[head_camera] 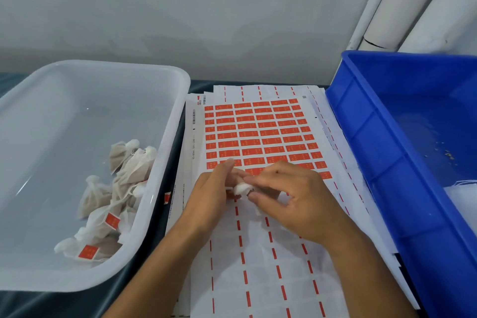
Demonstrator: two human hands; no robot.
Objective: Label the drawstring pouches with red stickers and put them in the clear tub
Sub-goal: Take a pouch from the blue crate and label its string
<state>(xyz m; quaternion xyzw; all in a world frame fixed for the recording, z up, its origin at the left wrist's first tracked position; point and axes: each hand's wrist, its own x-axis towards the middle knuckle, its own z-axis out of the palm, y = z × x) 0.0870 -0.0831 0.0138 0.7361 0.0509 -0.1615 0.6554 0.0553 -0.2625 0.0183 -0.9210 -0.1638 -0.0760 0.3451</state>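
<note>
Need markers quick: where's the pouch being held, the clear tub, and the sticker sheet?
pouch (pixel 241 188): head view, on the white bunched fabric showing between both hands.
clear tub (pixel 178 111): head view, on its right rim.
sticker sheet (pixel 258 134): head view, on a red sticker mid-grid.

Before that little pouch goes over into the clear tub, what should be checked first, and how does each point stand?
1. Pouch held by both hands, left hand and right hand: ok.
2. Red sticker on this pouch: cannot tell, fingers cover it.
3. Clear tub within reach at the left, with room: ok.
4. Sticker sheet still has red stickers: ok.
5. Drawstring pulled closed: cannot tell.
</note>
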